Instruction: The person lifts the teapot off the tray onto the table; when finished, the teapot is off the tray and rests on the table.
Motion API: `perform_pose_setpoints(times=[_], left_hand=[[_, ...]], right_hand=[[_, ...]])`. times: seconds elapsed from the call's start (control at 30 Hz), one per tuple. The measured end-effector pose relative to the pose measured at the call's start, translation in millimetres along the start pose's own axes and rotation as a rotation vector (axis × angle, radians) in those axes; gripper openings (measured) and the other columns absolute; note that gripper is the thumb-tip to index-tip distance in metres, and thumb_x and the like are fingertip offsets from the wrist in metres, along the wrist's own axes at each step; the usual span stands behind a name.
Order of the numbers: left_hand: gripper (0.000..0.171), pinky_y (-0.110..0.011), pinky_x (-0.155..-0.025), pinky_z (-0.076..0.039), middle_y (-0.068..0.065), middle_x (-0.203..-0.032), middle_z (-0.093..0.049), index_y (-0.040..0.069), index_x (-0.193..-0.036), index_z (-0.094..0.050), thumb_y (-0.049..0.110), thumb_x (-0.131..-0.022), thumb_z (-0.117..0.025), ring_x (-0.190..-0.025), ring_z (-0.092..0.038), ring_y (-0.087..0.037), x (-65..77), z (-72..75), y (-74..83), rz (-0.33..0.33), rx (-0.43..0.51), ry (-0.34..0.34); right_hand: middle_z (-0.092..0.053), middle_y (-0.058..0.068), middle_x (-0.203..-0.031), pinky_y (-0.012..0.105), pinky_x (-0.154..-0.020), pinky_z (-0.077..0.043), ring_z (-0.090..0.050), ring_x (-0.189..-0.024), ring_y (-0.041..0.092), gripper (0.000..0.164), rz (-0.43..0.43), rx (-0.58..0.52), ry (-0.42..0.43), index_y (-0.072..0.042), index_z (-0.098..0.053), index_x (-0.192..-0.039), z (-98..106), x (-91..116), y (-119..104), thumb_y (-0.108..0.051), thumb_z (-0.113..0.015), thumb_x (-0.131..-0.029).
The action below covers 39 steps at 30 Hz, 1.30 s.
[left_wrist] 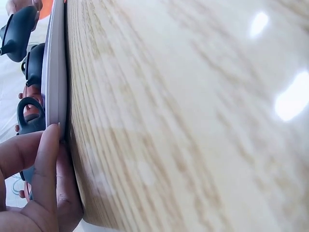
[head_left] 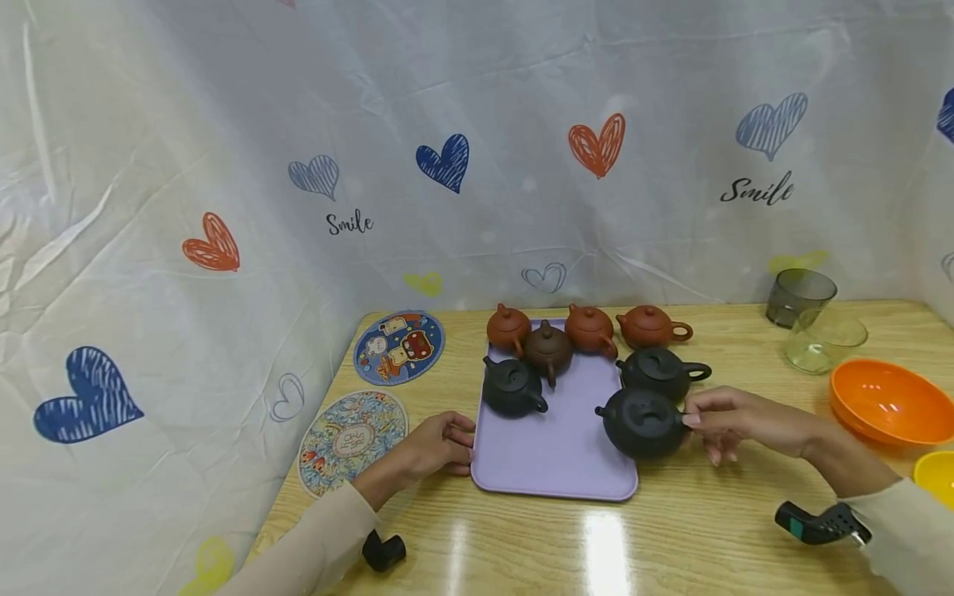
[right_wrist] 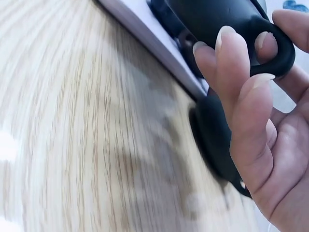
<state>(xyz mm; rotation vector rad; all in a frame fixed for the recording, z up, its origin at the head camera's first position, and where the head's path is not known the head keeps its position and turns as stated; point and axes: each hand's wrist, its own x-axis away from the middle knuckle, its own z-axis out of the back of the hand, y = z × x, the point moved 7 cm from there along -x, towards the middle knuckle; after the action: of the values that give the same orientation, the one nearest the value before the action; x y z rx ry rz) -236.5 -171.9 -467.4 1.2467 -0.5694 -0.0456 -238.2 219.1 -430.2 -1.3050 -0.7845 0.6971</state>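
My right hand (head_left: 734, 422) grips a black teapot (head_left: 643, 422) by its handle, holding it over the right edge of a lilac tray (head_left: 551, 463). In the right wrist view the fingers curl about the handle loop (right_wrist: 285, 53). At the tray's left edge, my left hand (head_left: 436, 443) pinches the rim between thumb and fingers. On the tray stand a black teapot (head_left: 513, 386) at left, a brown teapot (head_left: 547, 348), and two reddish teapots (head_left: 509, 329) at the back. Beside the tray on the right are another black teapot (head_left: 659, 371) and a reddish teapot (head_left: 647, 325).
Two round patterned mats (head_left: 398, 348) lie at the left. Toward the right stand a dark glass (head_left: 801, 296), a clear glass (head_left: 823, 341), an orange bowl (head_left: 894, 401) and a yellow bowl (head_left: 937, 476). A printed cloth (head_left: 507, 232) hangs behind the wooden table (head_left: 537, 546).
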Motion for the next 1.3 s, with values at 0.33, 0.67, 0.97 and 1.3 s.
perform_pose_setpoints(times=[0.33,0.67,0.97,1.3], left_hand=[[0.045,-0.034,-0.077,-0.064,-0.018,-0.109,-0.058,-0.008,-0.130,-0.047,-0.005,-0.089,-0.065,-0.085,-0.064,-0.019,-0.5,-0.4,-0.7,0.025,0.003,0.018],[0.044,-0.034,-0.077,-0.064,-0.018,-0.109,-0.058,-0.008,-0.129,-0.048,-0.005,-0.089,-0.065,-0.085,-0.064,-0.020,-0.1,-1.2,0.7,0.026,-0.008,0.020],[0.043,-0.035,-0.077,-0.064,-0.018,-0.109,-0.058,-0.008,-0.130,-0.048,-0.004,-0.090,-0.065,-0.085,-0.065,-0.019,0.7,0.1,0.6,0.026,-0.013,0.023],[0.044,-0.035,-0.078,-0.064,-0.018,-0.109,-0.058,-0.007,-0.130,-0.048,-0.004,-0.090,-0.065,-0.086,-0.064,-0.020,0.5,-0.5,0.6,0.026,-0.015,0.018]], right_hand=[[-0.059,0.033,-0.095,0.023,-0.059,-0.057,-0.070,-0.074,0.014,0.024,-0.007,-0.030,-0.034,0.018,-0.044,-0.098,10,9,8,-0.002,-0.036,-0.107],[-0.047,0.033,-0.075,0.025,-0.047,-0.053,-0.056,-0.061,0.033,0.025,0.072,-0.065,-0.101,0.020,-0.048,-0.102,15,17,15,0.003,-0.029,-0.106],[-0.047,0.035,-0.075,0.032,-0.042,-0.049,-0.044,-0.061,0.042,0.027,0.071,-0.095,-0.133,0.021,-0.048,-0.105,19,20,22,0.003,-0.028,-0.106],[-0.070,0.021,-0.100,0.025,-0.047,-0.053,-0.043,-0.062,0.043,0.026,0.041,-0.118,-0.138,0.019,-0.049,-0.103,19,20,29,0.002,-0.030,-0.107]])
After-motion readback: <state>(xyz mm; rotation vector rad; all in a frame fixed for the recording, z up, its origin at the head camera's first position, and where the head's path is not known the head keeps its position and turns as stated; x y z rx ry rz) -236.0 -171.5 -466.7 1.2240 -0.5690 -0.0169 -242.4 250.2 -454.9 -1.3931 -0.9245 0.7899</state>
